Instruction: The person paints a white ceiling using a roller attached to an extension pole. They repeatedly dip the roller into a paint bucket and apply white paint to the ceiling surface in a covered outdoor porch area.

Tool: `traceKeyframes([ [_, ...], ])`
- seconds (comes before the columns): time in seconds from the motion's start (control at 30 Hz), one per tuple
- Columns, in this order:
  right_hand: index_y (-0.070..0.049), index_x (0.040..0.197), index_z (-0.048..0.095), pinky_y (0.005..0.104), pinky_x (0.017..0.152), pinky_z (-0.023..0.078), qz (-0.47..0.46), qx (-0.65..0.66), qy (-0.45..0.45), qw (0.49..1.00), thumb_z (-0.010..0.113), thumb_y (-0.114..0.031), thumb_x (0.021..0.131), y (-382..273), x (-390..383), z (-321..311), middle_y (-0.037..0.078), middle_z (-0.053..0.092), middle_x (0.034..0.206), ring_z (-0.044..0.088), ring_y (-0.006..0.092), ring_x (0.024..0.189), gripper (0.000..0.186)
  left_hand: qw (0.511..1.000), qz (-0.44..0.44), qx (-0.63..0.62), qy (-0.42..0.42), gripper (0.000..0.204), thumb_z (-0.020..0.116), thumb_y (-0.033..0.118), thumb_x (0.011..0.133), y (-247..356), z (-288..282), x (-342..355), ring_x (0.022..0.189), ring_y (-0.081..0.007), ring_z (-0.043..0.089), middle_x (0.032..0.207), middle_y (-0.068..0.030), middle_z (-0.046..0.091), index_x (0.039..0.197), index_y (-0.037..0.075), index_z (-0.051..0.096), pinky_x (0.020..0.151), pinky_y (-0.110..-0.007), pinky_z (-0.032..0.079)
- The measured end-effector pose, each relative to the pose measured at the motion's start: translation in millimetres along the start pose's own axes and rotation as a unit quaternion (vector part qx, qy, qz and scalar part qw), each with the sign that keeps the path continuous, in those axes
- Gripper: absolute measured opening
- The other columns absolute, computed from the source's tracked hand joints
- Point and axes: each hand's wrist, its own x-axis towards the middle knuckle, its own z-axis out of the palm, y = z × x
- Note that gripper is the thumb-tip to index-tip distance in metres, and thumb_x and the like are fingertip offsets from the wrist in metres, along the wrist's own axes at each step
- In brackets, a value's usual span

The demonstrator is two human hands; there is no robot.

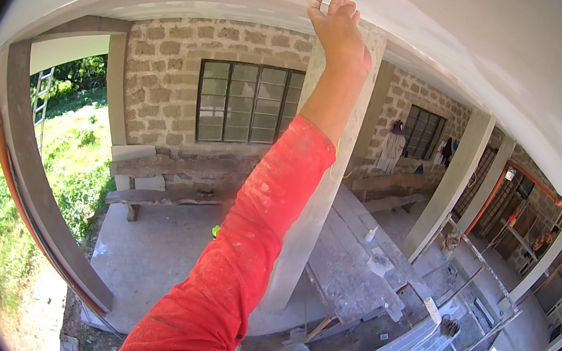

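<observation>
White, smooth, grey-shadowed ceiling (pixel 445 9) spans directly above my raised left hand (pixel 339 28), whose fingers stand spread, contact unclear.

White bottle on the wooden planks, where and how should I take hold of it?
I'd wrap fingers around the body of the white bottle, below its narrower top, coming from its left. It looks upright, so its side wall is exposed; the planks look bare on that side, while a pale scrap lies in front.
</observation>
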Motion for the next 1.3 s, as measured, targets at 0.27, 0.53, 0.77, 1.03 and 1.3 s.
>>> traceKeyframes([
  [0.27, -0.013, 0.139, 0.058, 0.0234, 0.049, 0.036, 0.007, 0.004, -0.005, 1.0, 0.061, -0.015, 0.099, 3.4, 1.9, -2.8, -0.005, 0.045, 0.07, 0.042, 0.0066, 0.056, 0.04, 0.997, -0.049, -0.024, 0.063, 0.059, 0.053, -0.007, 0.092, -7.2, -8.5, 3.6, 0.114, -0.0212, 0.054, 0.122, -0.0093, 0.059, 0.143, 0.011, 0.03, 0.106, -0.036, 0.041],
  [0.53, -0.013, 0.14, 0.057, 0.0234, 0.049, 0.037, 0.01, 0.015, 0.009, 1.0, 0.065, -0.015, 0.097, -3.2, -3.5, 4.5, -0.003, 0.048, 0.075, 0.044, 0.0081, 0.058, 0.044, 0.996, -0.081, 0.013, -0.024, 0.044, 0.059, 0.008, 0.099, -15.5, -23.8, 0.6, 0.087, -0.0172, 0.061, 0.102, -0.0047, 0.063, 0.142, 0.003, 0.048, 0.089, -0.038, 0.055],
  [0.77, -0.013, 0.141, 0.056, 0.0238, 0.048, 0.04, 0.014, 0.015, 0.004, 1.0, 0.067, -0.011, 0.095, -3.3, -5.0, 6.5, -0.003, 0.049, 0.075, 0.046, 0.0084, 0.058, 0.048, 0.998, -0.042, 0.027, -0.042, 0.029, 0.052, 0.013, 0.101, 12.5, 14.3, -18.6, 0.083, -0.0178, 0.059, 0.095, -0.0053, 0.061, 0.128, 0.002, 0.058, 0.085, -0.041, 0.054],
  [1.03, -0.013, 0.143, 0.055, 0.0223, 0.048, 0.039, 0.025, 0.026, 0.01, 0.999, 0.065, -0.01, 0.095, -8.8, -15.0, 8.3, -0.005, 0.047, 0.073, 0.044, 0.0078, 0.057, 0.05, 0.992, -0.125, 0.001, 0.028, 0.007, 0.062, 0.013, 0.095, 8.3, -13.1, -41.9, 0.081, -0.0191, 0.059, 0.086, -0.0032, 0.058, 0.096, 0.008, 0.056, 0.086, -0.044, 0.054],
  [1.3, -0.013, 0.151, 0.046, 0.0245, 0.046, 0.042, 0.072, -0.026, -0.015, 0.997, 0.068, -0.016, 0.094, 25.2, 13.4, -11.5, -0.001, 0.05, 0.075, 0.053, 0.009, 0.06, 0.061, 0.981, -0.135, 0.12, -0.065, 0.028, 0.076, 0.031, 0.094, -9.4, -60.2, -65.3, 0.076, -0.0192, 0.069, 0.09, -0.0106, 0.073, 0.096, 0.005, 0.066, 0.074, -0.033, 0.057],
])
